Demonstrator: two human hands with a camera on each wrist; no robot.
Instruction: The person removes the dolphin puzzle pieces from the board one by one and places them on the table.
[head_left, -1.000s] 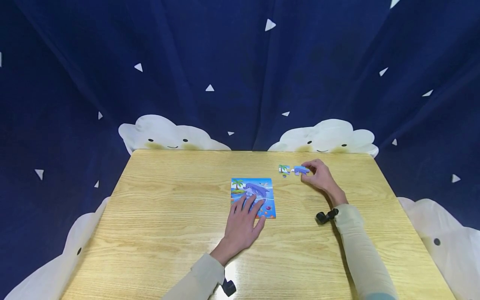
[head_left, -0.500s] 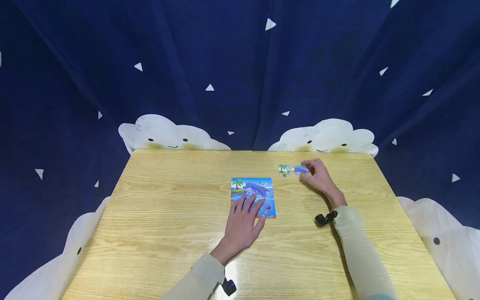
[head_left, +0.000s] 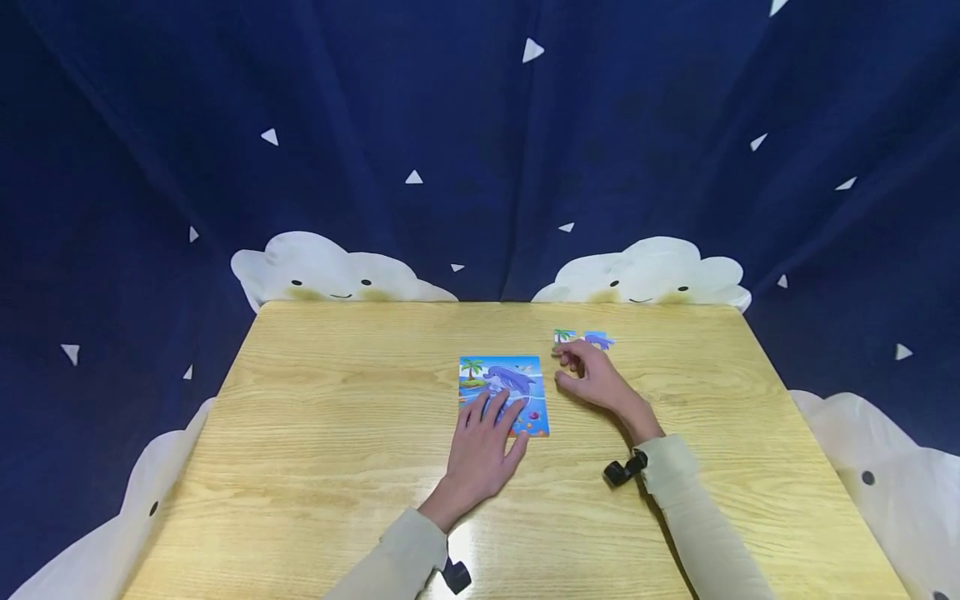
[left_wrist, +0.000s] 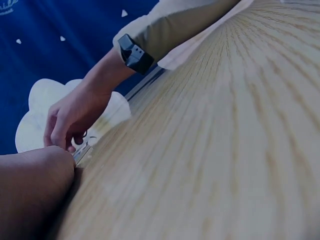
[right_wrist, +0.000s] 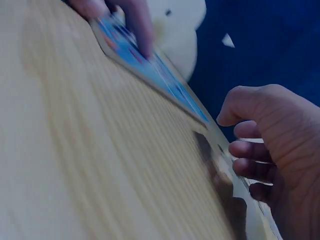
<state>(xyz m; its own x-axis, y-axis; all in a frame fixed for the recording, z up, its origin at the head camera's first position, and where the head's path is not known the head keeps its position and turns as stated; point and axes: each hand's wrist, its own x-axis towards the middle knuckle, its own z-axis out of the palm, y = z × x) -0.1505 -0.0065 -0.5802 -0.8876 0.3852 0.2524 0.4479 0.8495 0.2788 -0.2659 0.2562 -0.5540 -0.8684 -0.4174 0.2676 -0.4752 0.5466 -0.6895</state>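
A square dolphin picture [head_left: 501, 375] with a palm tree and blue sea lies on the table, and my left hand [head_left: 477, 454] rests on its lower part with fingers spread. Behind and to the right of it are two small jigsaw pieces: a palm tree piece [head_left: 563, 334], partly covered by my right fingers, and a dolphin piece [head_left: 598, 338]. My right hand [head_left: 597, 382] hovers just in front of these pieces, near the picture's right side. In the right wrist view its fingers [right_wrist: 252, 150] bend loosely, with a gap to the thumb and nothing between them.
The wooden table [head_left: 322, 417] extends to both sides. Along its back edge hangs a dark blue curtain [head_left: 480, 125] with white triangles and smiling clouds [head_left: 652, 267]. A black wrist camera [head_left: 626, 469] is strapped to the right sleeve.
My right hand has left the dolphin piece and moved left and toward me, in front of the palm tree piece. My left hand stays on the picture.
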